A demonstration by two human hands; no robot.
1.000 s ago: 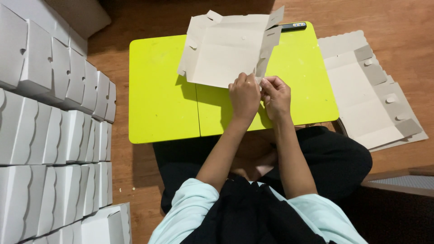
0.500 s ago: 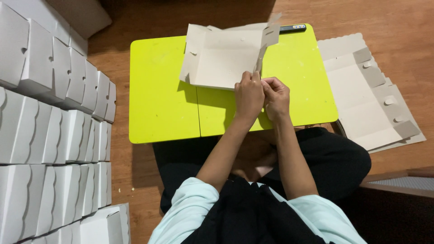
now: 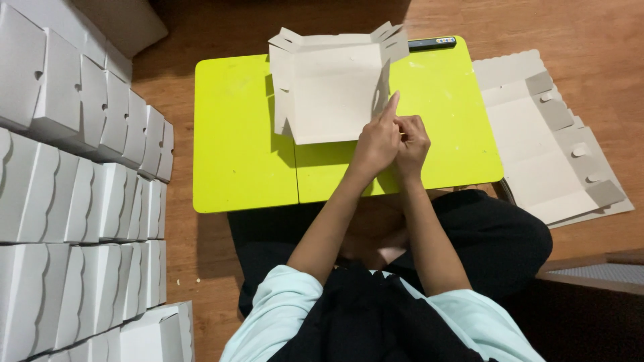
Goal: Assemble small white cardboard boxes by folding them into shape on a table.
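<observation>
The half-folded cardboard box blank (image 3: pixel 332 90) lies on the yellow-green surface (image 3: pixel 235 134), against its far edge and slightly right of centre. Its long axis runs from the far edge toward the person; the open near end points at the person, and the flapped end points away. Left, right and far side walls stand raised; corner flaps splay outward at the far end. The left hand (image 3: pixel 377 141) rests at the blank's near right corner, forefinger extended along the raised right wall and touching it; its grip is loose, closed on nothing that can be seen. The right hand (image 3: pixel 410 137) presses against the left hand, fingers curled narrow; whether it pinches a tab cannot be told. A dark pen (image 3: pixel 433 43) lies at the surface's far right corner. Flat blanks (image 3: pixel 550 141) lie on the floor to the right. Finished white boxes (image 3: pixel 74 167) are stacked at left.
</observation>
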